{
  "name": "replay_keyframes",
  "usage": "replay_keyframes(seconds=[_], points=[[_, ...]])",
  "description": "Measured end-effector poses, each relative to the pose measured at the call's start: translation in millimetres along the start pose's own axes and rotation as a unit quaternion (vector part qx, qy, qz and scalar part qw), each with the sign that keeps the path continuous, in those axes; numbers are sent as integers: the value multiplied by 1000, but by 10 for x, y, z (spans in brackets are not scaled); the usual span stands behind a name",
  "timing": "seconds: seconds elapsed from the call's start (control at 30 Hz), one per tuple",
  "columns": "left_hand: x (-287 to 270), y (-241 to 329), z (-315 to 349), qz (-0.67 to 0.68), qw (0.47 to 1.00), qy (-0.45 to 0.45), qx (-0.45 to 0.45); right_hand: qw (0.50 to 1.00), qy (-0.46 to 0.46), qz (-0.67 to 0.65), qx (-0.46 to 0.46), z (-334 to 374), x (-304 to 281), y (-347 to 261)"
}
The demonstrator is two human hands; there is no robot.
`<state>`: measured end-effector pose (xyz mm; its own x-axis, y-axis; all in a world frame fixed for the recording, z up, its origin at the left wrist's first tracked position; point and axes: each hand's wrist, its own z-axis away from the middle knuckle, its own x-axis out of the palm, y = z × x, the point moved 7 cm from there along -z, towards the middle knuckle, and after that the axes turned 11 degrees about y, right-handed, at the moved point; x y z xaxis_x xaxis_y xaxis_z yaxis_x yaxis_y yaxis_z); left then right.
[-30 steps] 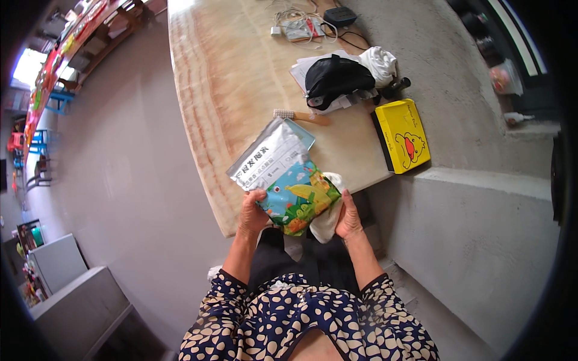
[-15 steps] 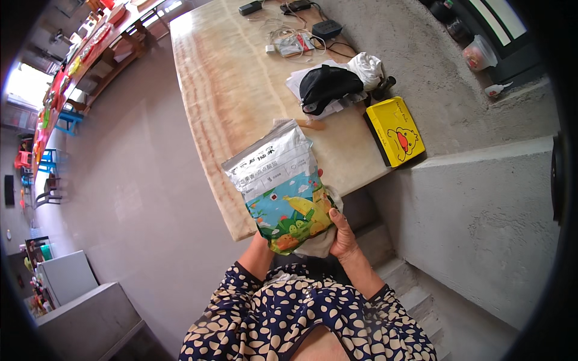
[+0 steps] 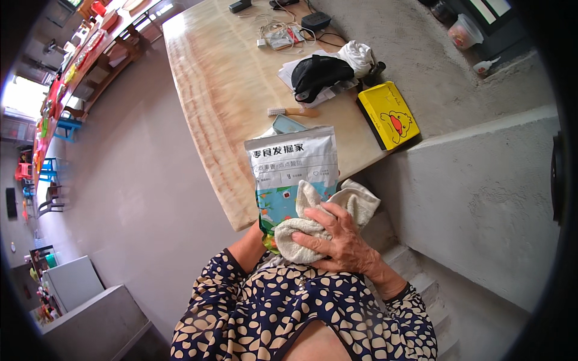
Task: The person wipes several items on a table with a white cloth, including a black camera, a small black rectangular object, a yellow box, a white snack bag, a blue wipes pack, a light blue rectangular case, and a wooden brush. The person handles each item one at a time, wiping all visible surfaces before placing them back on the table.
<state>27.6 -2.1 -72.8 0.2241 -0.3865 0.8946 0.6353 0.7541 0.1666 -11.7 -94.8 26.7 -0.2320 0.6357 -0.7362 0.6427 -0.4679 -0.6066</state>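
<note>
A silvery-white snack bag [image 3: 291,162] with a blue and green fruit picture stands upright in front of me, over the near end of the table. My left hand [image 3: 256,236] supports it from behind at its lower left; the bag hides those fingers. In my right hand [image 3: 344,245] is a bunched off-white cloth [image 3: 300,237], pressed against the lower right of the bag's front. Fingers curl over the cloth, and a loose end of it sticks out to the right. The cloth covers much of the printed picture.
On the marble-look table [image 3: 211,90] lie a wooden-handled brush [image 3: 293,112], a light blue dish-like item [image 3: 288,124], a black pouch [image 3: 319,77] and tangled cables [image 3: 289,33]. A yellow duck box [image 3: 389,115] sits at the right edge, near a low grey wall [image 3: 475,198].
The bag has turned more upright. My right hand has let go of its right edge and now presses the cloth on its front. The cloth came from behind the bag.
</note>
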Motion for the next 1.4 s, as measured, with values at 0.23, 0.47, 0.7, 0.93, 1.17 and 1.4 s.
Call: replay_keyframes(seconds=[0.23,0.47,0.7,0.93,1.17,1.4], points=[[-290,-174,33,-60,997,-42,-23,991,122,36,-36,-71,-127,288],[-228,-127,-123,-83,994,-24,71,942,304,100,103,-267,-340,895],[-215,-139,-192,-88,994,-19,65,961,216,166,55,-325,-233,497],[-291,-254,-193,-92,995,-24,29,984,126,96,-76,-263,97,-208],[-230,-141,-299,-94,993,-33,57,954,228,189,37,-621,-277,182],[-253,-78,-357,-100,992,-28,66,897,322,243,183,-569,-493,752]])
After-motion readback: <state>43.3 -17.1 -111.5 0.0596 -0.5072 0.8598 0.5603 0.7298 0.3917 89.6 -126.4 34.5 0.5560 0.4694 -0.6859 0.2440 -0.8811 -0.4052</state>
